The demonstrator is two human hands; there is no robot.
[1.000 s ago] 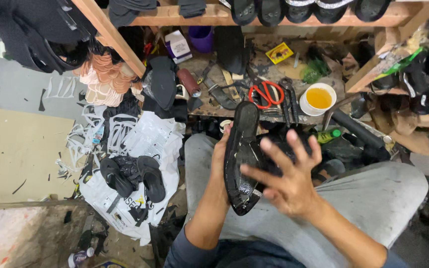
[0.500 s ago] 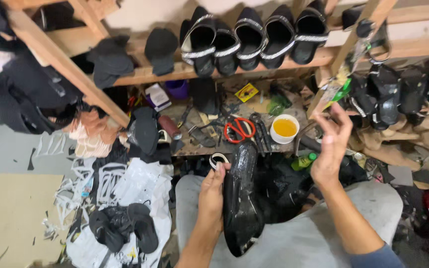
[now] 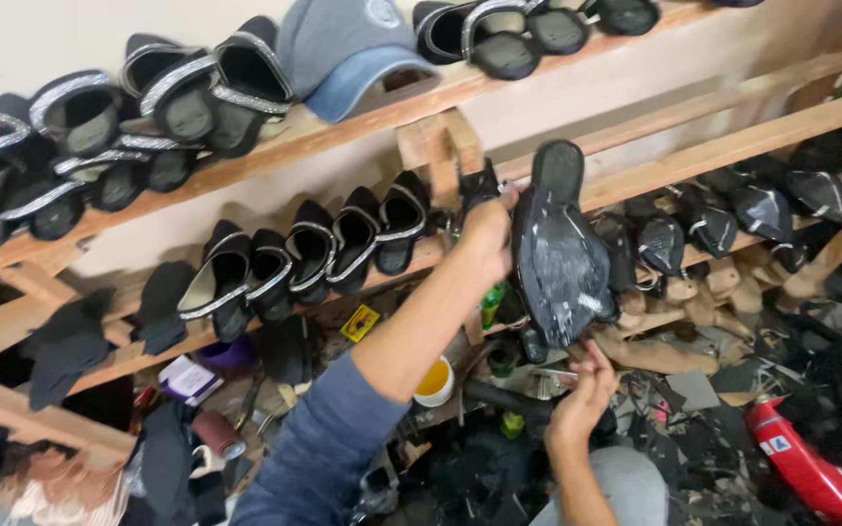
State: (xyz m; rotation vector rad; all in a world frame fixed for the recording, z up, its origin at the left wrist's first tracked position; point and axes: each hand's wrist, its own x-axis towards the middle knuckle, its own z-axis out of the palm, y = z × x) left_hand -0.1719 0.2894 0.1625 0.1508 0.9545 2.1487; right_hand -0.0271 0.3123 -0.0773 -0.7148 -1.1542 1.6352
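**Black sandal held up against the wooden rack**

The left hand [image 3: 484, 229] gripped the upper side edge of a black sandal [image 3: 559, 248], with the fingers curled around it. The right hand [image 3: 585, 390] was below, and its fingertips pinched the lower end of the same sandal. The sandal stood almost upright, sole side toward the camera, with grey smears on the sole. It was in the air in front of the wooden rack [image 3: 694, 156], near the middle rail, and I cannot tell if it touched the wood. The left arm wore a blue sleeve [image 3: 328, 443].

Just left of the left hand, a row of black sandals with silver straps [image 3: 294, 258] leaned on the middle shelf. To the right of the held sandal, more black shoe uppers [image 3: 733, 219] hung along the rail. On the top shelf lay other black sandals [image 3: 163, 102] and a grey-blue cap [image 3: 348, 54].

Under the arms, a white cup with yellow liquid [image 3: 433, 382] stood among tools and scraps on the low desk [image 3: 363, 326]. A small yellow box [image 3: 360, 322] lay near it, and a green bottle [image 3: 491, 304] stood behind the arm. At the bottom right corner was a red object [image 3: 811, 468].
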